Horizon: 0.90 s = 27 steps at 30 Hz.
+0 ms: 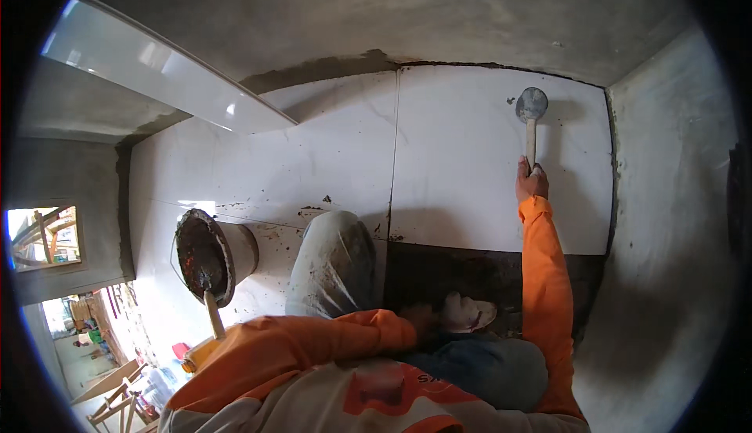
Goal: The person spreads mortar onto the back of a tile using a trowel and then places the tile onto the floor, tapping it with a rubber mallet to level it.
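Note:
My right hand point(531, 181) grips the pale handle of a mallet whose round grey head point(532, 104) is over a large white tile point(462, 151) at the upper right. Below that tile is dark, uncovered mortar point(572, 284). My left hand point(419, 319) is low at the centre, in shadow near a pale object point(466, 311) that I cannot make out clearly; its fingers are too dark to read. My knee point(329, 260) rests on the tiled floor. Left of it stands a bucket point(244, 249) smeared with mortar, with a light-coloured handle point(213, 315) sticking out.
Grey plastered walls point(658, 198) enclose the floor. A long white panel point(157, 57) slants across the upper left. At the far left are a small window opening point(43, 233) and a bright opening showing wooden frames point(113, 390) and assorted clutter.

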Available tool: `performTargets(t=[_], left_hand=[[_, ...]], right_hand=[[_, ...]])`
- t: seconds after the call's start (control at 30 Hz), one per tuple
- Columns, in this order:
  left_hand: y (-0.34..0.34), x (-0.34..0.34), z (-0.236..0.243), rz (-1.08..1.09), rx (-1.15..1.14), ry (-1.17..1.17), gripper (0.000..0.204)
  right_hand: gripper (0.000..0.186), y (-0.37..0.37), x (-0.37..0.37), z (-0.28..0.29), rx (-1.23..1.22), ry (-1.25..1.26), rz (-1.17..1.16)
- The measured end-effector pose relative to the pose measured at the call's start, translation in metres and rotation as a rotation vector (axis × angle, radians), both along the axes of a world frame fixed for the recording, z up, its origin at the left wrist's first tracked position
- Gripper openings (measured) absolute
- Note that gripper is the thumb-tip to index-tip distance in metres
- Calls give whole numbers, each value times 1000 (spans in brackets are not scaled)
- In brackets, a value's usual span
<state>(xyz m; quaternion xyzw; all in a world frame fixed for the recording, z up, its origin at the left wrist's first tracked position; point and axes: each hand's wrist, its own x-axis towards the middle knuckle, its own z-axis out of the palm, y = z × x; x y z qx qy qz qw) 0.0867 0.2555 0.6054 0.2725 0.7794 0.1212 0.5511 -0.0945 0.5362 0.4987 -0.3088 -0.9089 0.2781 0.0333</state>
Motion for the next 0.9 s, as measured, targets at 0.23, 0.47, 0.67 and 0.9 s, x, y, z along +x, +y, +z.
performTargets(t=[0.23, 0.47, 0.67, 0.9], left_hand=[[-18, 39, 20, 1310, 481, -947, 46], [7, -146, 34, 407, 667, -594, 36], [73, -382, -137, 203, 289, 1114, 69], [82, -396, -112, 331, 341, 1086, 65]], right_hand=[[40, -21, -8, 101, -674, 410, -252], [48, -10, 14, 47, -32, -37, 37], [52, -43, 3, 42, -177, 142, 11], [56, -44, 14, 33, -383, 297, -151]])
